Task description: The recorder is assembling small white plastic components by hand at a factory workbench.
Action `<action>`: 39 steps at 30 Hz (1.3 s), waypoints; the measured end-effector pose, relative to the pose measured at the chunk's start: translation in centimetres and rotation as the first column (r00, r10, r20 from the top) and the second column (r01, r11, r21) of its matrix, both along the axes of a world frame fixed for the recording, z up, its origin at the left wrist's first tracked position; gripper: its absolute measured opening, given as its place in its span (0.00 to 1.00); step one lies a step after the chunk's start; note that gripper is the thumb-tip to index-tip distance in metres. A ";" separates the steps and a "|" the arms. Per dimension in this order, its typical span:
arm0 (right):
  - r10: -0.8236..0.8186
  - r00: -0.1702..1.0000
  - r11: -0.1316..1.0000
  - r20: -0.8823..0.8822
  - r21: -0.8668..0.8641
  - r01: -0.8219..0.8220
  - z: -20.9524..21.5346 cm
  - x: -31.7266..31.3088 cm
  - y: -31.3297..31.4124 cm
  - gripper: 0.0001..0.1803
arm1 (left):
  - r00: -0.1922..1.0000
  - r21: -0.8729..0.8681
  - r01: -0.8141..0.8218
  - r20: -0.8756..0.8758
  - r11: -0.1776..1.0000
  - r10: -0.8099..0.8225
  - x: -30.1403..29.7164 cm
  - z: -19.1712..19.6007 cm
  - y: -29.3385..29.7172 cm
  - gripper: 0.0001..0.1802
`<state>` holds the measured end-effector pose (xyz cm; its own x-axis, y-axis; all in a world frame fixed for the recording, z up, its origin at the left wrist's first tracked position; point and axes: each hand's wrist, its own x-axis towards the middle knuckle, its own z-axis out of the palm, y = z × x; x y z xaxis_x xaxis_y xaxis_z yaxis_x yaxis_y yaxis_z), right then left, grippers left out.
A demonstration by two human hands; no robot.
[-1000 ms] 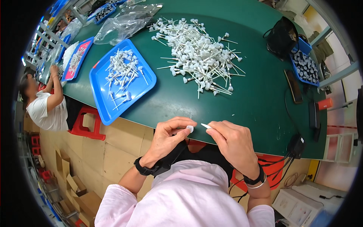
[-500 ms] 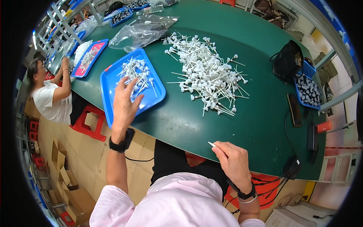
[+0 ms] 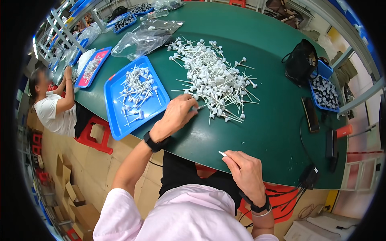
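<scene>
White stemmed parts (image 3: 215, 82) lie heaped on the green surface (image 3: 277, 120).
Our left hand (image 3: 177, 114) reaches the heap's near edge, fingers curled on one piece; our right hand (image 3: 245, 170) pinches a thin white stick (image 3: 222, 154).

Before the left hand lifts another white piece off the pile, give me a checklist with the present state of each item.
1. Left hand at the pile of white stemmed pieces: ok, its fingertips are at the pile's near edge.
2. One piece singled out in the left grip: cannot tell, the fingers hide it.
3. Right hand holding its part: ok, a small white tip shows at the fingers near the table edge.
4. Blue tray within reach: ok, it lies just left of the left hand, with loose pieces in it.
5. Green table between the hands: ok, bare.
6. Co-worker apart: ok, busy at the pink tray.
</scene>
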<state>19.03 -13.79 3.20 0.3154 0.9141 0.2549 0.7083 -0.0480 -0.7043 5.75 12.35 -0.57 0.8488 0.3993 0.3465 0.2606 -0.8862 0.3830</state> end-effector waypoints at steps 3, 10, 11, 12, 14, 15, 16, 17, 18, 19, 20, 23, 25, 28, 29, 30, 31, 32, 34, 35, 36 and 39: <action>0.020 1.000 1.000 -0.017 0.020 -0.020 0.5 -0.3 0.4 0.08 | 0.992 -0.362 -0.106 -0.108 0.926 0.071 -2.4 2.2 -3.0 0.11; 0.048 0.996 0.996 -0.078 0.078 -0.042 0.5 -2.3 2.2 0.08 | 0.989 -0.839 -0.056 0.026 0.542 0.143 -5.4 2.5 -8.7 0.12; 0.047 0.995 0.997 -0.084 0.066 -0.042 0.6 -2.6 2.3 0.08 | 0.985 -0.896 -0.051 0.027 0.442 0.168 -5.6 2.5 -9.2 0.12; 0.042 0.995 0.998 -0.088 0.049 -0.038 0.7 -2.8 2.3 0.09 | 0.982 -0.942 -0.039 0.026 0.333 0.188 -5.5 2.3 -9.7 0.12; 0.044 0.997 0.998 -0.068 0.057 -0.040 0.2 -2.9 2.1 0.09 | 0.975 -0.936 0.048 0.119 0.350 0.186 -5.3 1.7 -10.2 0.12; 0.048 0.997 0.997 -0.060 0.063 -0.045 0.0 -2.9 2.1 0.09 | 0.970 -0.917 0.081 0.163 0.390 0.182 -5.3 1.2 -10.2 0.12; 0.049 0.997 0.997 -0.058 0.061 -0.046 0.0 -3.0 2.0 0.08 | 0.962 -0.896 0.113 0.206 0.429 0.177 -5.3 0.8 -10.4 0.12; 0.051 0.997 0.997 -0.056 0.060 -0.047 0.1 -3.0 2.0 0.08 | 0.959 -0.919 0.118 0.204 0.376 0.195 -5.2 0.7 -10.5 0.12; 0.052 0.997 0.997 -0.056 0.059 -0.049 0.1 -2.9 2.0 0.08 | 0.957 -0.938 0.123 0.198 0.323 0.213 -5.0 0.5 -10.7 0.12; 0.052 0.997 0.998 -0.052 0.042 -0.050 0.1 -3.0 2.0 0.09 | 0.954 -0.955 0.127 0.192 0.269 0.231 -4.8 0.4 -10.8 0.12; 0.052 0.997 0.998 -0.049 0.025 -0.051 0.0 -3.0 2.0 0.09 | 0.955 -0.946 0.120 0.193 0.301 0.227 -4.8 0.4 -10.9 0.12; 0.032 0.999 0.999 0.022 -0.025 -0.031 0.0 -3.2 1.9 0.10 | 0.961 -0.922 0.078 0.171 0.379 0.218 -4.6 0.6 -11.4 0.12; 0.016 0.996 0.999 0.087 -0.049 -0.011 0.1 -3.3 1.9 0.10 | 0.965 -0.910 0.025 0.130 0.414 0.229 -4.5 1.1 -11.8 0.13; -0.005 0.986 0.998 0.164 -0.065 0.016 0.1 -3.5 1.9 0.11 | 0.952 -0.937 0.090 0.181 0.338 0.247 -4.6 0.6 -12.0 0.15; -0.010 0.984 0.998 0.179 -0.064 0.021 0.1 -3.6 1.9 0.12 | 0.950 -0.945 0.093 0.179 0.315 0.256 -4.8 0.4 -12.1 0.15; -0.016 0.981 0.998 0.195 -0.060 0.028 0.1 -3.6 1.9 0.12 | 0.948 -0.951 0.098 0.179 0.293 0.264 -4.8 0.1 -12.1 0.16; -0.023 0.979 0.997 0.202 -0.063 0.037 0.1 -3.7 1.9 0.12 | 0.945 -0.957 0.102 0.178 0.271 0.273 -4.9 0.0 -12.1 0.16; -0.030 0.978 0.997 0.208 -0.065 0.044 0.1 -3.8 1.9 0.12 | 0.943 -0.957 0.112 0.187 0.267 0.276 -4.9 -0.1 -12.1 0.16; -0.037 0.975 0.996 0.220 -0.066 0.053 0.1 -3.9 1.8 0.12 | 0.937 -0.958 0.130 0.203 0.257 0.285 -4.9 -0.2 -12.1 0.14; -0.038 0.973 0.996 0.227 -0.065 0.054 0.1 -3.9 1.9 0.13 | 0.935 -0.957 0.138 0.211 0.254 0.286 -4.9 -0.2 -12.1 0.14; -0.038 0.972 0.996 0.233 -0.064 0.054 0.1 -3.9 1.9 0.13 | 0.932 -0.957 0.147 0.219 0.251 0.288 -4.8 -0.3 -12.2 0.14; -0.045 0.968 0.997 0.246 -0.048 0.058 0.0 -4.0 2.1 0.13 | 0.929 -0.956 0.154 0.226 0.249 0.293 -4.7 -0.5 -12.2 0.14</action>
